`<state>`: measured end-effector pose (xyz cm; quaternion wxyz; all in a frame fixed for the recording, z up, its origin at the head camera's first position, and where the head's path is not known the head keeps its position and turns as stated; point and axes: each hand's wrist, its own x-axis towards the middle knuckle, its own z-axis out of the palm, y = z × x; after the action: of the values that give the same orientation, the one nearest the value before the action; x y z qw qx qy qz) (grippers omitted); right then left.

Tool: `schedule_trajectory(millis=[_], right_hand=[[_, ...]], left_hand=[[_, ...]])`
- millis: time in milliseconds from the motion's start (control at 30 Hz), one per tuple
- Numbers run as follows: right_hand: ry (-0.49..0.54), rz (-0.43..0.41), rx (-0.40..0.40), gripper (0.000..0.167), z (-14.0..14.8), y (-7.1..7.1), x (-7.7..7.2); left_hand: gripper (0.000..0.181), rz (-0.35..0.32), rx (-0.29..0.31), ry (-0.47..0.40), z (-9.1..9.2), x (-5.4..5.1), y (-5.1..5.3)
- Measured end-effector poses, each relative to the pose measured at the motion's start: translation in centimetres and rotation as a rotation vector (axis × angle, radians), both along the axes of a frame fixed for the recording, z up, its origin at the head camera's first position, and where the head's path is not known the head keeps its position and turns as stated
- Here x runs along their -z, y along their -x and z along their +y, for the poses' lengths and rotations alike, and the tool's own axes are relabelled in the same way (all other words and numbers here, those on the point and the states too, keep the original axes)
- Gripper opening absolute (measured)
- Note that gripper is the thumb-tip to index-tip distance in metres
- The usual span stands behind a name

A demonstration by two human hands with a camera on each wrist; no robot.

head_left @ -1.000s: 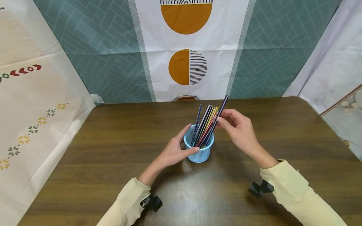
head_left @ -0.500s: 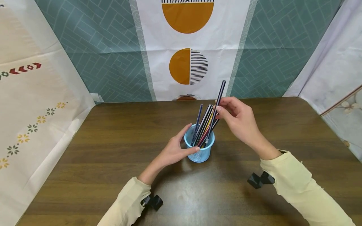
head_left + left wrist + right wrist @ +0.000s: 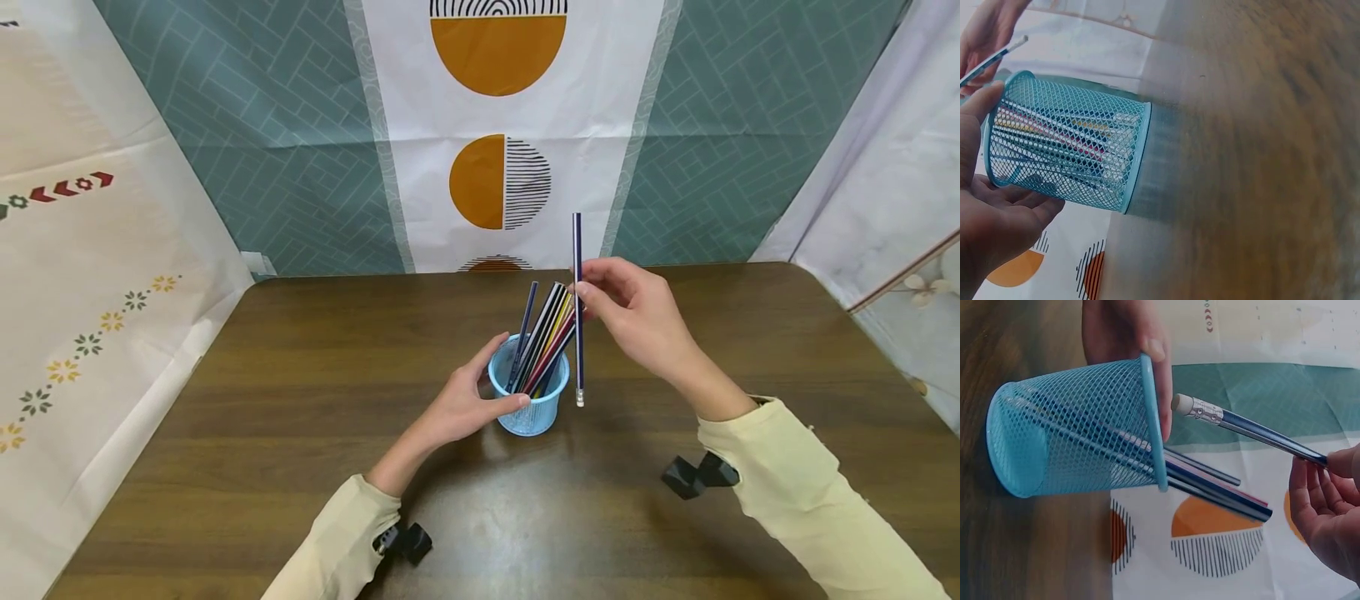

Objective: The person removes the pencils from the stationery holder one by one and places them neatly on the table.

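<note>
A light-blue mesh pencil cup (image 3: 529, 415) stands upright on the table, with several pencils (image 3: 542, 337) in yellow, red, black and dark blue leaning inside it. My left hand (image 3: 463, 404) holds the cup near its rim, thumb on the near side and fingers on the far side. To the right of the cup, my right hand (image 3: 637, 315) pinches a dark-blue pencil (image 3: 577, 350) between thumb and fingers. That pencil hangs nearly upright, its white eraser (image 3: 1182, 404) at the bottom, clear of the rim. In the left wrist view, pencil lower ends show through the mesh (image 3: 1079, 144).
The brown wooden table (image 3: 262, 400) extends around the cup. Behind it hangs a green and white patterned cloth (image 3: 300, 150); pale cloths line the left (image 3: 97, 275) and right sides. Black wrist cameras sit under both sleeves.
My right hand has risen and drawn the dark-blue pencil up out of the cup; the pencil has swung from leaning to nearly vertical. My left hand stays at the cup.
</note>
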<state>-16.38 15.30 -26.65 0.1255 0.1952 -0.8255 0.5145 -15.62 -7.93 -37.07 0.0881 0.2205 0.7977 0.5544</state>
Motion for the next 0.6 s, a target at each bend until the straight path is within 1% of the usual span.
schedule_trajectory(millis=[267, 467, 600], right_hand=[[-0.024, -0.035, 0.051, 0.026, 1.6, 0.1, 0.5], [-0.030, -0.049, 0.081, 0.027, 2.8, 0.5, 1.4], [-0.050, -0.088, 0.088, 0.027, 3.2, 0.8, 1.9]], left_hand=[[0.084, -0.013, 0.013, -0.015, 0.0, 0.0, 0.1], [0.084, -0.011, 0.014, -0.011, 0.0, 0.1, 0.1], [0.084, -0.020, 0.014, -0.014, 0.0, 0.0, 0.1]])
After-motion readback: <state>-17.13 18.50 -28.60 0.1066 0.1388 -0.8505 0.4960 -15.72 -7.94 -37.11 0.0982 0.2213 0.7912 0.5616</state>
